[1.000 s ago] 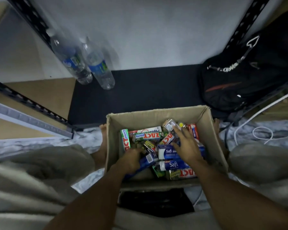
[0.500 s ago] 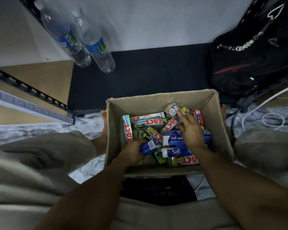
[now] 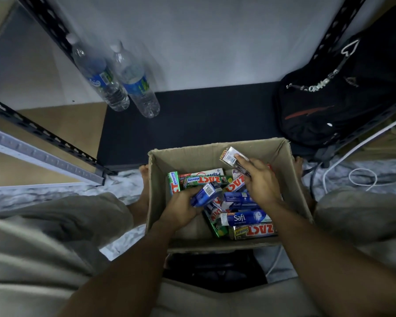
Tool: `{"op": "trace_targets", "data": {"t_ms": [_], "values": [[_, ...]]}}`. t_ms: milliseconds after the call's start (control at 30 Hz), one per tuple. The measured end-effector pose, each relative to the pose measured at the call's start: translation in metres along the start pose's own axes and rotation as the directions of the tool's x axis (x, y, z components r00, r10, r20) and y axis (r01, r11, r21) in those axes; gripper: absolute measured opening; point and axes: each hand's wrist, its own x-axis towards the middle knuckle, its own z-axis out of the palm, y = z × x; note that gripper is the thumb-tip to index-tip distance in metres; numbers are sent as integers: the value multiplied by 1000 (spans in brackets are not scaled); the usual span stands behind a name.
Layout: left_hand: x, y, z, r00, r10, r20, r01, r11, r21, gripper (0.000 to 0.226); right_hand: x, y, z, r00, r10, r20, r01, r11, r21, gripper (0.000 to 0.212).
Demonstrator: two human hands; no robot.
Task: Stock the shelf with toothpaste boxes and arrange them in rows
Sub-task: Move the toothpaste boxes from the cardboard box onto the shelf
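Nearest: the carton [image 3: 192,161] sits on the floor between the person's knees, with both forearms reaching into it.

The left hand [image 3: 181,211] is low at the carton's left side. Its grip is wrapped round a blue box [image 3: 205,195], whose long axis runs up and to the right, barcode end pointing away from the person.

The right hand [image 3: 262,183] is higher, near the far wall. Its grip holds a silver-ended box [image 3: 230,158], long axis slanting toward the far left, barcode end clear of the fingers. The brand isn't readable, and it's probably a pinch between thumb and fingers, but the view is soft there.

The rest of the toothpaste boxes [image 3: 245,218] are still jumbled in the carton, none in rows yet.

Key relation: the shelf [image 3: 204,120] lies straight ahead, past the carton's far wall, so both boxes have to clear that wall. The right hand is nearer to it and already above the rim. The bare board runs between the water bottles [image 3: 114,88] at far left and the backpack [image 3: 341,104] at far right.

Versus 0.5 s ago: the right hand lay flat on the pile and has now lifted one box out. The left hand's blue box has tipped up off the heap.
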Motion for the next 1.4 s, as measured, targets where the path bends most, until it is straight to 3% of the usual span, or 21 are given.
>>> {"op": "trace_targets", "data": {"t_ms": [267,400,633,767,833,900,1033,1200,1400], "values": [[1,61,-57,953,134,-273,-156,986,-64,59,9,-35,-93,970,-57,-238,86,990,114,76],[-10,100,-92,885,245,-396,-283,958,-40,62,5,-53,-150,930,-179,-322,239,958,157,80],[-64,180,-166,688,510,-516,-468,856,221,69,-19,-104,-271,793,-344,-504,407,913,16,76],[-94,247,-239,528,626,-574,-448,779,438,67,-8,-136,-355,713,-433,-551,444,888,-123,69],[-125,303,-299,401,687,-605,-454,723,520,67,0,-163,-419,620,-460,-635,449,872,-193,69],[-134,333,-332,366,693,-622,-379,721,580,65,19,-173,-452,618,-488,-617,430,866,-255,68],[-143,352,-363,399,681,-614,-296,729,617,60,43,-180,-472,662,-508,-551,391,861,-325,69],[-117,363,-388,451,712,-537,-160,657,736,57,76,-191,-491,696,-521,-494,326,842,-429,67],[-49,366,-421,449,745,-494,-24,562,827,56,141,-208,-501,725,-534,-435,266,799,-539,67]]}}
